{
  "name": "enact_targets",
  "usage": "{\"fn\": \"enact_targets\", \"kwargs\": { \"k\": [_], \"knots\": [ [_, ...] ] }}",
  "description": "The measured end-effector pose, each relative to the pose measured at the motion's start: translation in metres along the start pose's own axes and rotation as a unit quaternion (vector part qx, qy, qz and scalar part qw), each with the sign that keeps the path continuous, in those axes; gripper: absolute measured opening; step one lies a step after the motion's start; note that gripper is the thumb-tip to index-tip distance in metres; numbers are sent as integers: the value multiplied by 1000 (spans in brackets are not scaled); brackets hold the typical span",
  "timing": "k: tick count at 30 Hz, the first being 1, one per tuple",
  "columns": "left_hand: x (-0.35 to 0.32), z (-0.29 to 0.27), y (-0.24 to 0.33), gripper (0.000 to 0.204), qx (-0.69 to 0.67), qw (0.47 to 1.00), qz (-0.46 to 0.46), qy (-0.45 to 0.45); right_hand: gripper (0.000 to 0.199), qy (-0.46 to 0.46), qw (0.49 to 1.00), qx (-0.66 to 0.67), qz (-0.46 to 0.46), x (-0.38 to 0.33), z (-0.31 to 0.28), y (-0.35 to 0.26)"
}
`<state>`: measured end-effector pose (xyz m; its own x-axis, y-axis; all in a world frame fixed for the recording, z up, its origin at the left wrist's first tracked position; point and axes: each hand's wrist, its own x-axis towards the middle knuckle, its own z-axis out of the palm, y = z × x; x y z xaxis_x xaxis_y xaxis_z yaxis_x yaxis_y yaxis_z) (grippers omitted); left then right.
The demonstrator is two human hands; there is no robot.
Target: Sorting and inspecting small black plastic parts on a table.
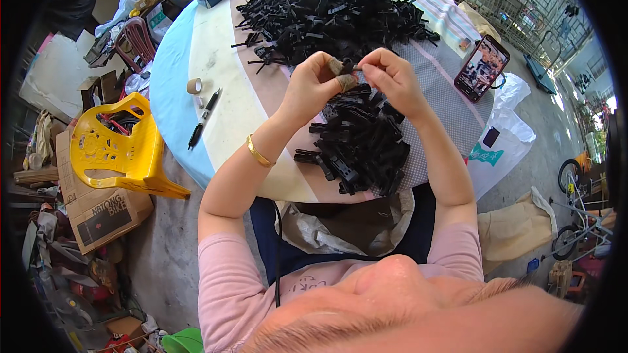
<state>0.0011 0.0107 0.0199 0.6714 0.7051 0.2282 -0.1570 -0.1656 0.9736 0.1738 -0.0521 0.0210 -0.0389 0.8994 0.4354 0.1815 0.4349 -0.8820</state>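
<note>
Above the near heap of black plastic clips [358, 140], my left hand [313, 85] and right hand [391, 78] pinch one small black plastic clip [354, 67]; I judge steady, aligned fingertip pressure best.

Pink short sleeves [229, 274] — gold bangle [259, 152] — taped fingertips [341, 73].

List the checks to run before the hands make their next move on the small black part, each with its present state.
1. Left hand grips the small black part: ok, taped fingertips pinch it.
2. Right hand is on the same part: ok, its fingertips meet the left's.
3. Part's orientation and fit: cannot tell, fingers hide most of it.
4. Near pile of black parts within reach: ok, directly under the hands.
5. Large heap of black parts stays on the round table: ok.
6. Phone clear of the hands: ok, off to the right.
</note>
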Motion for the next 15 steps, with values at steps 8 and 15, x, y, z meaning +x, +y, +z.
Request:
{"fn": "enact_targets", "kwargs": {
  "k": [8,15],
  "knots": [
    [-3,7,-3,24,51,991,101,76,9,28,994,-104,-22,0,12,-6],
    [-5,9,-5,19,73,988,105,86,9,19,995,-94,-7,-1,13,-7]
  ]
}}
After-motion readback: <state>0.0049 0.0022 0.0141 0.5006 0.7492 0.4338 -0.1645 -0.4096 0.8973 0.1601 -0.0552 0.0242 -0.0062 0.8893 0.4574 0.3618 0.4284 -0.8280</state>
